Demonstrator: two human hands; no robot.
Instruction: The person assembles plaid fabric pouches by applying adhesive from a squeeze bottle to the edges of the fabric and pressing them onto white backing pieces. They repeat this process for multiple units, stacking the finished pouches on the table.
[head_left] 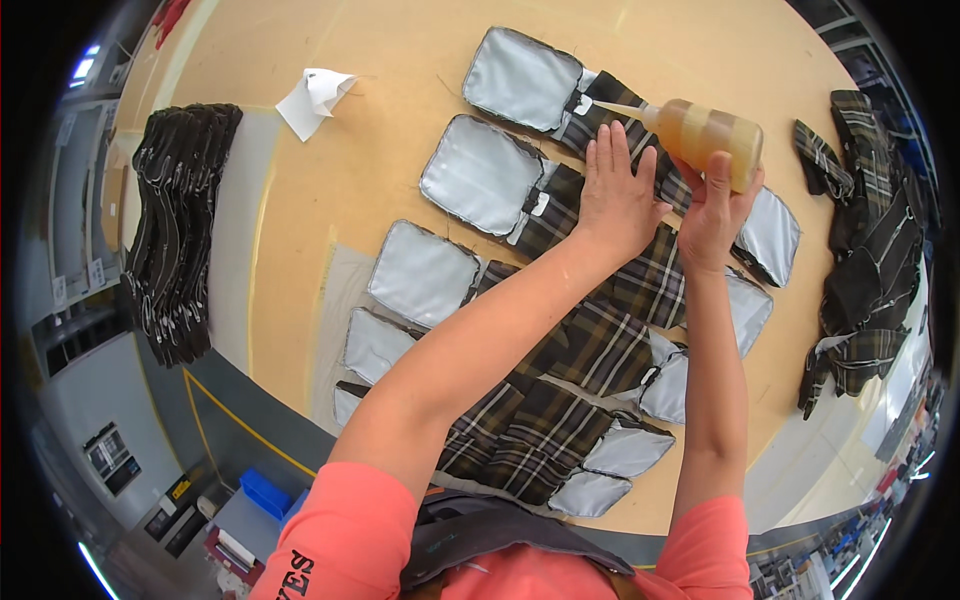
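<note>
bottle lies sideways in the right hand, fingers wrapped round it, nozzle pointing left over plaid piece; left hand flat, fingers spread, empty.

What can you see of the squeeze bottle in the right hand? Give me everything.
The squeeze bottle is a clear soft-plastic one filled with amber liquid, with a long pale tapered nozzle. It lies nearly level, nozzle to the left, its tip at the top plaid fabric piece beside that piece's grey lining. The right hand grips its body from below, thumb over the side. The left hand lies flat beside it without touching it.
</note>
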